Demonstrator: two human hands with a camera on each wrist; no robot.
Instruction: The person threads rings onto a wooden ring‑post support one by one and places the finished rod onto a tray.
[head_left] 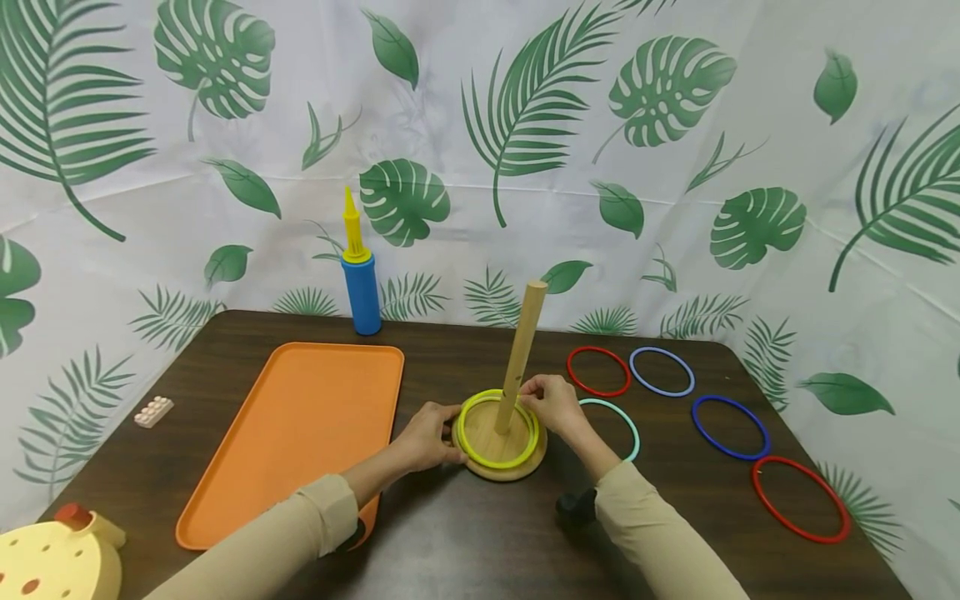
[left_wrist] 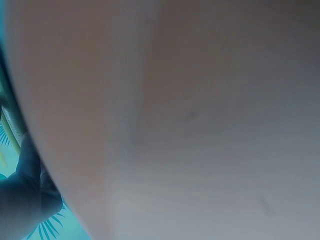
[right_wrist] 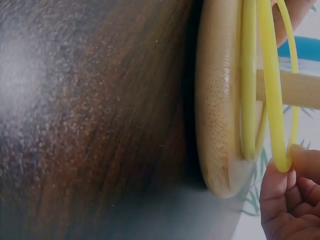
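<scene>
1. The base (head_left: 487,476) stands on the table (head_left: 465,542), with its peg (head_left: 522,342) rising past two yellow rings.
2. The lower ring (right_wrist: 247,90) lies low on the base, around the peg.
3. The upper ring (right_wrist: 272,95) also circles the peg, raised, with a visible gap between it and the lower ring.
4. The right hand (head_left: 555,403), at 2 o'clock of the base, pinches the upper ring's edge between thumb and finger.
5. The left hand (head_left: 427,436) is at the base's 9 o'clock edge, fingers and thumb spread along the rim; whether it grasps the base or only touches, I cannot tell. The left wrist view is mostly blocked by a blurred surface.
6. The tray (head_left: 330,400) has its right edge near the left hand, at 9 to 10 o'clock; the left forearm passes over its near corner.
7. The teal ring (head_left: 637,437) lies at 3 o'clock, partly behind the right wrist, leaving little room there.
8. At 6 o'clock, open tabletop runs between the forearms.
9. The pump (head_left: 363,292) stands well apart, at 11 o'clock, by the table's far edge.
</scene>
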